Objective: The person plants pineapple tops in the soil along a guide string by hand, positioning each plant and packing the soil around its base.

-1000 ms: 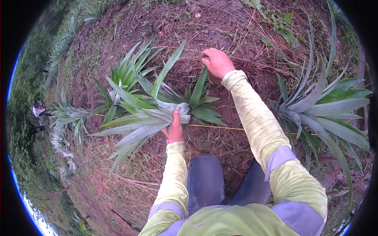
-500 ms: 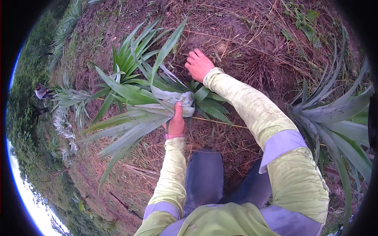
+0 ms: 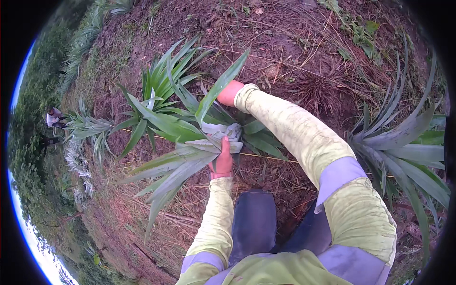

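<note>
A pineapple plant [image 3: 176, 167] with long grey-green leaves lies tilted in front of me, its leaves fanning out to the left. My left hand [image 3: 222, 160] is closed around it near the pale, bunched leaf base, thumb on top. Beyond it, my right hand [image 3: 229, 93] reaches in behind an upright leaf [image 3: 221, 88]. Leaves cover the right fingers, so what they touch is hidden. Dark green leaves [image 3: 262, 141] spread just right of the gripped base.
Another pineapple plant [image 3: 160, 83] grows close by on the far left, and a large one [image 3: 396, 147] stands at the right. A taut string [image 3: 271, 157] runs across the brown soil. Dry grass [image 3: 316, 88] lies beyond my right arm. Far left, a person [image 3: 54, 118] is among the plants.
My right hand has moved left from above the bare soil to behind the upright leaf. The left hand keeps its hold on the pineapple plant. The whole view has shifted slightly.
</note>
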Demonstrator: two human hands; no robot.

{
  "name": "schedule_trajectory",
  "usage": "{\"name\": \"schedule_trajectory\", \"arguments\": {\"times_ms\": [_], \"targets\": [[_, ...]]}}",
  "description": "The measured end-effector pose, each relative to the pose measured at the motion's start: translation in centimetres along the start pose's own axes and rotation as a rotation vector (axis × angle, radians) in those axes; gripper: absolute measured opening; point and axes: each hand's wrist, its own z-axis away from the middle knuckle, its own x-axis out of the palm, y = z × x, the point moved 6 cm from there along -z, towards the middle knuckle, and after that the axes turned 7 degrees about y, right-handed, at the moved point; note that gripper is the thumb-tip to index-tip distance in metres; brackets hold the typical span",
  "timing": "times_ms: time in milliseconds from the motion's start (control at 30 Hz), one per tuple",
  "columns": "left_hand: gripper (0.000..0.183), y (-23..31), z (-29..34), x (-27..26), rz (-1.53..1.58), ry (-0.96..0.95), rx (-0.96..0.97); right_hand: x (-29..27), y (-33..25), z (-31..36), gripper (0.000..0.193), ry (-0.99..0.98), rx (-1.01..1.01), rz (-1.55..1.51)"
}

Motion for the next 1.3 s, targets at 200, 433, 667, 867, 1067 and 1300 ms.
{"name": "schedule_trajectory", "arguments": {"times_ms": [200,433,667,867,1067,1300], "targets": [[0.045,-1.8,2.0,1.5,0.096,-0.118,-0.318,7.4,2.4,-8.5,0.058,-0.049,0.053,0.105],[0.04,-2.1,0.8,-3.3,-0.028,-0.003,-0.256,9.6,-3.0,-9.4,0.025,0.07,-0.12,0.033],[0.041,-1.0,-1.0,-2.6,0.103,0.158,-0.098,9.3,-1.0,1.5,0.028,-0.218,-0.068,0.03],[0.043,-1.4,-1.5,-0.7,0.187,0.171,-0.092,6.8,2.4,10.8,0.049,-0.054,-0.014,-0.121],[0.035,-0.8,-3.2,-0.1,0.147,0.111,-0.072,8.2,3.4,16.2,0.062,-0.088,0.092,-0.127],[0.034,0.5,-4.1,2.5,0.22,-0.061,0.014,11.3,1.6,23.6,0.069,-0.316,0.12,-0.198]]}}
